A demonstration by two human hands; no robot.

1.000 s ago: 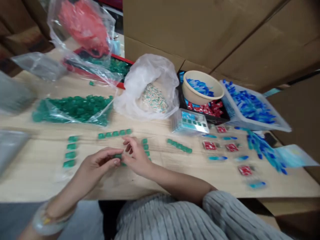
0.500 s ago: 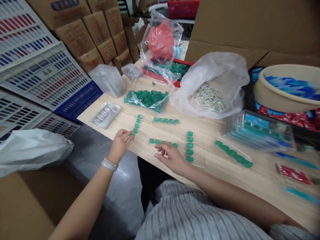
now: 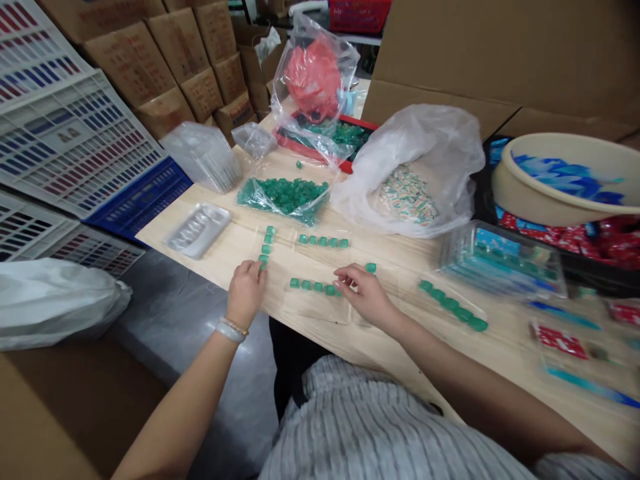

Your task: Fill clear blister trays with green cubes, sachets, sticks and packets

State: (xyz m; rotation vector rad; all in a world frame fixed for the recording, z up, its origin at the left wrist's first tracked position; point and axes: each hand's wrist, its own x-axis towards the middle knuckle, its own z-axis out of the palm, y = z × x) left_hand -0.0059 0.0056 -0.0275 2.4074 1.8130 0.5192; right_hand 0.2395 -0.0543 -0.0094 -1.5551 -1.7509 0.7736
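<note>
My left hand [image 3: 247, 291] is closed at the near end of a column of small green cube-like pieces [image 3: 266, 249]. Its fingertips pinch the lowest piece, mostly hidden under them. With fingers curved and a gap between thumb and forefinger, my right hand [image 3: 367, 293] hovers by the right end of a lower row of green pieces [image 3: 318, 287], its thumb close to the last one. These rows lie in clear plastic trays. Behind them is another green row [image 3: 323, 242]. One green piece [image 3: 371, 267] shows above my right hand, which covers the rest of that column.
A slanting green row [image 3: 453, 305] lies at right, near stacked clear packs [image 3: 500, 260]. Behind are a bag of green pieces [image 3: 287, 197], a white bag of small sticks [image 3: 407, 193], clear trays [image 3: 200, 230] and a cream basin [image 3: 565, 207]. Crates [image 3: 85, 140] stand left.
My right hand has moved right along the lower row to its end and now covers part of the right column. My left hand stays at the left column's near end. The view has shifted slightly.
</note>
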